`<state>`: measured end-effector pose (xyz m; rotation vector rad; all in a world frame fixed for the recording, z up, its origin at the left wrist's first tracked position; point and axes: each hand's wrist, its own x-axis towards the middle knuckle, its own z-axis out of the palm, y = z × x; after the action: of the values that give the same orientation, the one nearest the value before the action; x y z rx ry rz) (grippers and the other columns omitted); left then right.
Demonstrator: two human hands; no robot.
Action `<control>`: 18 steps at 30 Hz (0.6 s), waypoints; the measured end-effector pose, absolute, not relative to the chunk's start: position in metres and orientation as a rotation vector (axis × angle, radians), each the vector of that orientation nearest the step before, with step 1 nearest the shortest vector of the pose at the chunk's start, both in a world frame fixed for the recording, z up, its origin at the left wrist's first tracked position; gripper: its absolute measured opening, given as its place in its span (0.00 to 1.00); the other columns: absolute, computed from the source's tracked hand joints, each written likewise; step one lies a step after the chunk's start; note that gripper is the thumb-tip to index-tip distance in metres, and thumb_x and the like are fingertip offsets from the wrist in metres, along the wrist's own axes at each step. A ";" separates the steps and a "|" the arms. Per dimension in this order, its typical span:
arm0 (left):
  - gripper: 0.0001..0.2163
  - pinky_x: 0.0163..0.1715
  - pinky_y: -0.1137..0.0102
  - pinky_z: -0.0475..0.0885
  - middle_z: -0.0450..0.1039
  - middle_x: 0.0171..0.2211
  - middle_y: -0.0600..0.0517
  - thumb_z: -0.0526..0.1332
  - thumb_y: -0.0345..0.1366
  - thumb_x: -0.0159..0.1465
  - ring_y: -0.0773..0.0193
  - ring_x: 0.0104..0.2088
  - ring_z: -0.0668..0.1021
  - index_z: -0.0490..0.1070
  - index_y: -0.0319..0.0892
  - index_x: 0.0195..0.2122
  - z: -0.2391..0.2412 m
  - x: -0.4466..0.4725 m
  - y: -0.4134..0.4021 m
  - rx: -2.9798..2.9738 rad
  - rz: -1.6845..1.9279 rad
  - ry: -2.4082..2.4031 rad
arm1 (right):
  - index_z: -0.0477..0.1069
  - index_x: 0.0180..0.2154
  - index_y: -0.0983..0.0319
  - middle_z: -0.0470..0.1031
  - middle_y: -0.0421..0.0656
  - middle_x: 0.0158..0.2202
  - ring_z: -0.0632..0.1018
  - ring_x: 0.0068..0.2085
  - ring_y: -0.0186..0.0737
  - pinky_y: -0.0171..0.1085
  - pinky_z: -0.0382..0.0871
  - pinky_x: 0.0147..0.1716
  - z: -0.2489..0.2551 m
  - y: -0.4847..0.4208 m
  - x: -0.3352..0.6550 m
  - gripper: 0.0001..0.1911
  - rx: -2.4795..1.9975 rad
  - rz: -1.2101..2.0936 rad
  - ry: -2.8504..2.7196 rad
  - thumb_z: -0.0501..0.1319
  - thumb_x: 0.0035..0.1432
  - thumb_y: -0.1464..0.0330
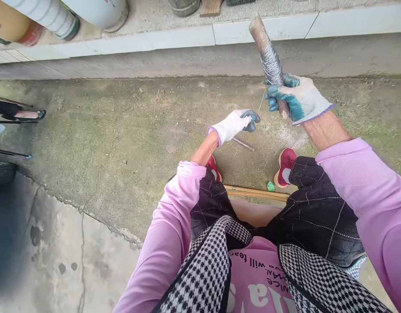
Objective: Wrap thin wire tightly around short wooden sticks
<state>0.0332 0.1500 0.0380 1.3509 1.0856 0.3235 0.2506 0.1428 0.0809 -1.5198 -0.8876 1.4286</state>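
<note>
My right hand (291,98), in a white glove with blue-green coated fingers, is wrapped round the lower end of a wooden stick wound with silvery thread (271,63). The stick tilts up and to the left, its bare top standing above the winding. A thin strand of thread (262,100) runs from it down to my left hand (241,123). That hand, gloved the same way, is closed in a pinch on the strand. Below my left hand, a thin rod (243,144) lies on the ground.
A tiled ledge (180,40) runs along the back, with large containers (92,11) at its left. Between my red shoes (286,164) lies a small green scrap (270,186). Wooden slats (255,192) cross between my legs. Another person's foot (29,114) and a tyre (3,173) are at left.
</note>
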 end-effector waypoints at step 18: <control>0.04 0.38 0.68 0.73 0.75 0.30 0.55 0.74 0.27 0.68 0.66 0.32 0.74 0.83 0.41 0.37 0.043 0.014 0.161 1.466 0.332 1.188 | 0.83 0.44 0.56 0.88 0.53 0.41 0.85 0.54 0.65 0.51 0.73 0.56 0.044 0.146 0.279 0.07 -2.149 1.084 -2.189 0.78 0.72 0.71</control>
<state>0.0143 0.1611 0.0426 1.4657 1.1878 0.3321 0.2786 0.1462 0.0441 -2.1493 -2.1890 1.0843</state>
